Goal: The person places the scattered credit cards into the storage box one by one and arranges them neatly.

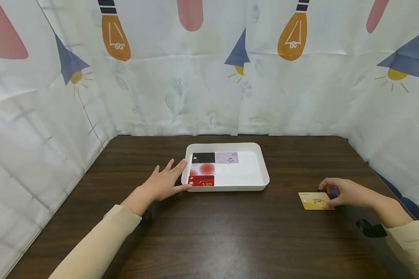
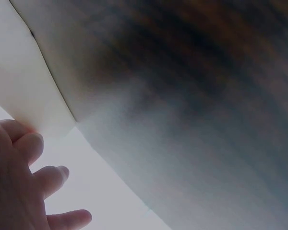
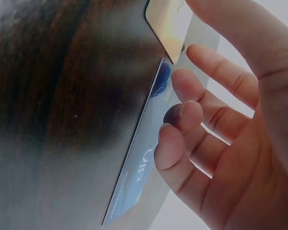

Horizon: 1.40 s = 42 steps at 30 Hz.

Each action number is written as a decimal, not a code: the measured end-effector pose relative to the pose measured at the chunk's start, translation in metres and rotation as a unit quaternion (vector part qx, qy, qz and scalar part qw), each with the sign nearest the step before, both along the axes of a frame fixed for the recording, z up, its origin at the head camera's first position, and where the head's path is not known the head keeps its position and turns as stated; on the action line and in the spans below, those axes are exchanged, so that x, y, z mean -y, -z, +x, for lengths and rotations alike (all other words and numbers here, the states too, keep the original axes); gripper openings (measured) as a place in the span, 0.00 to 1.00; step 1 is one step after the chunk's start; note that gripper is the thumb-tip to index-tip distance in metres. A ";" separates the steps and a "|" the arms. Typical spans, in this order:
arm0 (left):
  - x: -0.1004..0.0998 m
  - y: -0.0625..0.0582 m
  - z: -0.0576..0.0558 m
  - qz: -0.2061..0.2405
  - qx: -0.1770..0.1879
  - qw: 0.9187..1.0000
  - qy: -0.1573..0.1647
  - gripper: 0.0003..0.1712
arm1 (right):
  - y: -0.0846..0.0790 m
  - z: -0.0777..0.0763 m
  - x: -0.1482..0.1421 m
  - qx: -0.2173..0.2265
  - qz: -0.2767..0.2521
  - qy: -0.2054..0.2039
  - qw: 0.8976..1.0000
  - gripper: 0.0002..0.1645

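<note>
My left hand [image 1: 165, 182] reaches to the left end of a white tray [image 1: 241, 188], fingers spread, the thumb at its front left corner. Inside the tray lie a black VIP card [image 1: 204, 157], a lilac card [image 1: 227, 157], a pink card with red circles [image 1: 206, 169] and a red VIP card [image 1: 200, 181]. On the right of the table, my right hand [image 1: 352, 192] hovers low with loosely bent fingers. Its thumb overlaps the corner of a gold VIP card [image 1: 312, 199]. Beneath the fingers is a blue VIP card [image 3: 139, 163], mostly hidden in the head view.
The dark wooden table [image 1: 216, 236] carries the tray toward its back edge. A white patterned curtain [image 1: 209, 97] hangs behind the table and along both sides. The tray's raised rim surrounds the cards, which sit along its left and back.
</note>
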State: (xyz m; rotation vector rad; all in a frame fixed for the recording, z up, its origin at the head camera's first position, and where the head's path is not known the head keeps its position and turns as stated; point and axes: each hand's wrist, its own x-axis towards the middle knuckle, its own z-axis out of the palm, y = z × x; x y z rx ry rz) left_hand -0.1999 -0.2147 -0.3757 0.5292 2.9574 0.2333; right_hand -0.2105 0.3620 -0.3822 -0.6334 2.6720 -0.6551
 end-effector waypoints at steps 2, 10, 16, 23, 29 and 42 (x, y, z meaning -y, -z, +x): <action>0.000 0.000 0.000 0.000 -0.001 1.000 0.000 0.56 | 0.001 0.000 -0.001 -0.005 0.003 -0.005 1.000 0.34; 0.000 0.000 0.000 0.002 0.002 1.000 -0.002 0.56 | 0.002 0.000 -0.002 -0.019 0.010 -0.020 1.000 0.30; 0.000 0.000 0.000 0.003 0.001 1.000 0.000 0.56 | 0.002 -0.001 -0.003 -0.014 0.007 -0.021 1.000 0.29; 0.000 0.000 0.000 0.002 0.003 1.000 -0.001 0.57 | 0.003 -0.002 -0.003 -0.008 -0.001 -0.019 1.000 0.30; -0.001 0.000 0.000 0.001 0.005 1.000 -0.002 0.56 | 0.000 -0.002 0.000 0.003 0.000 -0.001 1.000 0.32; 0.000 0.000 -0.001 -0.001 0.005 1.000 -0.002 0.56 | 0.004 -0.005 -0.009 0.024 -0.094 -0.015 0.995 0.21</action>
